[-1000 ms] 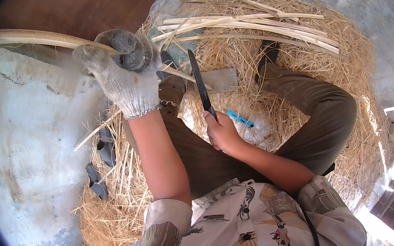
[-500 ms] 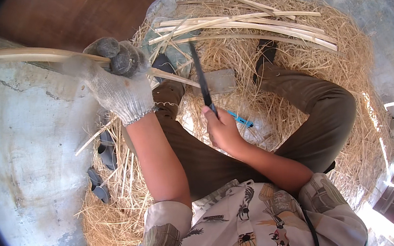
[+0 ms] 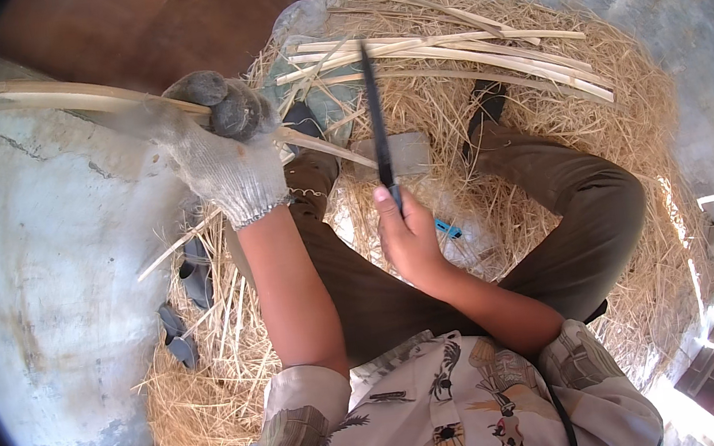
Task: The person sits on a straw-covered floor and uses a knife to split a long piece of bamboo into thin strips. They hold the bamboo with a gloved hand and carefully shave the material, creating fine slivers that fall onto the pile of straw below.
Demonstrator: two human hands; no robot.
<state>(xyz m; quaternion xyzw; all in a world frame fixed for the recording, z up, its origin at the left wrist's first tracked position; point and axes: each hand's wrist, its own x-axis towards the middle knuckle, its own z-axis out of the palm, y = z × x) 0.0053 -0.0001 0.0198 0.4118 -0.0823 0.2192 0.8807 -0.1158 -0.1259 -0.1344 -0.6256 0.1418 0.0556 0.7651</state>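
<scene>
My left hand (image 3: 229,158) wears a whitish knit glove with dark grey fingertips and is closed around a long bamboo strip (image 3: 92,97). One end of that strip reaches off to the far left along the wall, and the other (image 3: 325,144) slants down toward a flat grey block (image 3: 406,153). In my bare right hand (image 3: 410,239) is a knife (image 3: 377,118), its narrow dark blade pointing away from me. The blade stands just right of the strip's near end; whether they touch I cannot tell. A blue utility knife (image 3: 447,229) lies beside my right hand.
Several split bamboo strips (image 3: 478,48) lie across the shavings (image 3: 629,118) beyond my feet. Dark sandals (image 3: 195,274) rest at the left by the pale wall (image 3: 43,279). My bent legs (image 3: 567,188) frame the work spot, and a brown panel (image 3: 128,28) stands at the far left.
My right hand and the knife have shifted slightly right, and the blade now stands more upright. My left hand has moved a little right and down, still gripping the bamboo strip.
</scene>
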